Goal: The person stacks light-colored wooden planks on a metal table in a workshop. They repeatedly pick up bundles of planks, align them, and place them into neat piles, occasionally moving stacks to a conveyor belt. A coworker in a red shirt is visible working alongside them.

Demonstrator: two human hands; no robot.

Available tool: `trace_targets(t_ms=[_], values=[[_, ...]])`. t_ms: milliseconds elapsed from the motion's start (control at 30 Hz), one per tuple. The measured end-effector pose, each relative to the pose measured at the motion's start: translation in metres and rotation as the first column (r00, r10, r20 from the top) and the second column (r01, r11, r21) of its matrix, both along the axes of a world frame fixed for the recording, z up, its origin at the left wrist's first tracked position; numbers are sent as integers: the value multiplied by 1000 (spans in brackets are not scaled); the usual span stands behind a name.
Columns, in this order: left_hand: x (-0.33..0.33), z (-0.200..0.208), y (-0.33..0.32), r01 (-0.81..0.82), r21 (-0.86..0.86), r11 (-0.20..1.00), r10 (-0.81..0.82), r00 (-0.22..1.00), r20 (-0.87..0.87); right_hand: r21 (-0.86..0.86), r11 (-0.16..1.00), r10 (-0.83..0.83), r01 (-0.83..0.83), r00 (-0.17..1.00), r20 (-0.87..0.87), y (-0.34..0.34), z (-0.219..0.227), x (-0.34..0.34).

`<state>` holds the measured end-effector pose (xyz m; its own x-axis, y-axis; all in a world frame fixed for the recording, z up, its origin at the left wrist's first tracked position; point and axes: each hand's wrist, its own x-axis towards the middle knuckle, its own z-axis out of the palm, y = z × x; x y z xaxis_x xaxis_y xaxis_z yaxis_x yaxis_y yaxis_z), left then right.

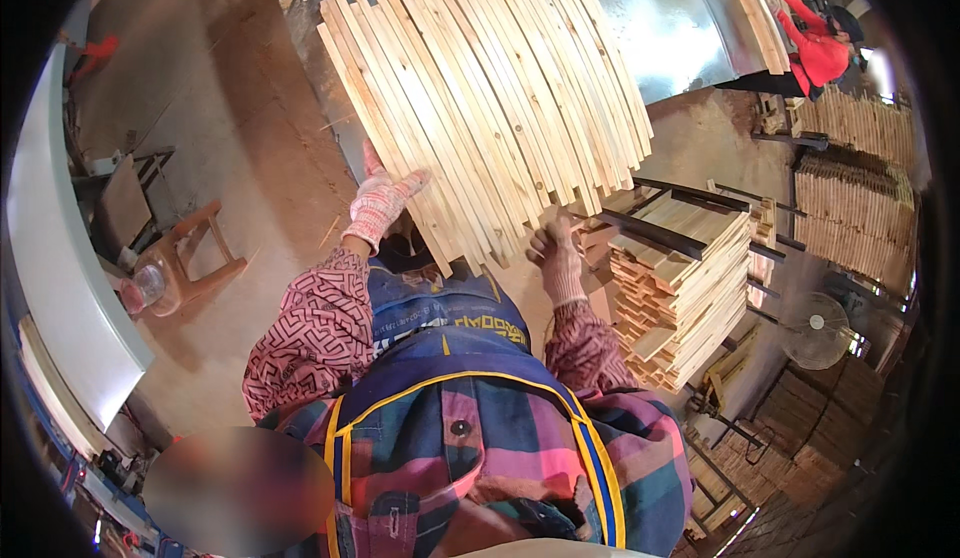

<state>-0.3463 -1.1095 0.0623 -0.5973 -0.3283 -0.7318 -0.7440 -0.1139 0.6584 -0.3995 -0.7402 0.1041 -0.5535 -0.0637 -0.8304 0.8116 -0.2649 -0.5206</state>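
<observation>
A wide layer of pale wooden slats (490,88) lies side by side in front of me, with uneven near ends. My left hand (382,203), in a white and pink knitted glove, is at the left side of the layer. Its thumb and fingers are spread, one part reaching over the outer slats and the other along their edge. My right hand (557,253), in a glove with darker fingertips, is at the near ends of the slats, right of the middle. Its fingers are curled, and whether they grip a slat end is hidden.
The slats lie on a grey metal-topped table (665,33). To my right stands a stack of short boards (680,293) by dark metal bars. A wooden stool (190,258) is on the left, a fan (815,330) at right. A person in red (815,43) handles boards at the far right.
</observation>
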Motion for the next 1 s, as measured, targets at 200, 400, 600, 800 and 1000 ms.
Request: trace_targets(t_ms=[200, 400, 600, 800, 1000], values=[[-60, -35, -31, 347, -632, 693, -336, 931, 142, 360, 924, 142, -131, 990, -4, -94, -5, -111], [-35, -35, -56, -79, -264, 961, 83, 997, 2, 362, 657, 690, -661, 721, 65, -96, -1, -40], [-12, -22, -82, -431, 109, 896, 441, 894, -82, 642, 277, 955, -715, 276, -106, -96, -74, -71], [-11, -33, -84, -395, 32, 918, 395, 919, 11, 859, -35, 884, -511, 385, 265, -234, -114, -212], [-29, 42, -85, -251, 262, 932, 280, 956, -82, -53, 943, 317, -328, 936, -155, -268, -70, -205]])
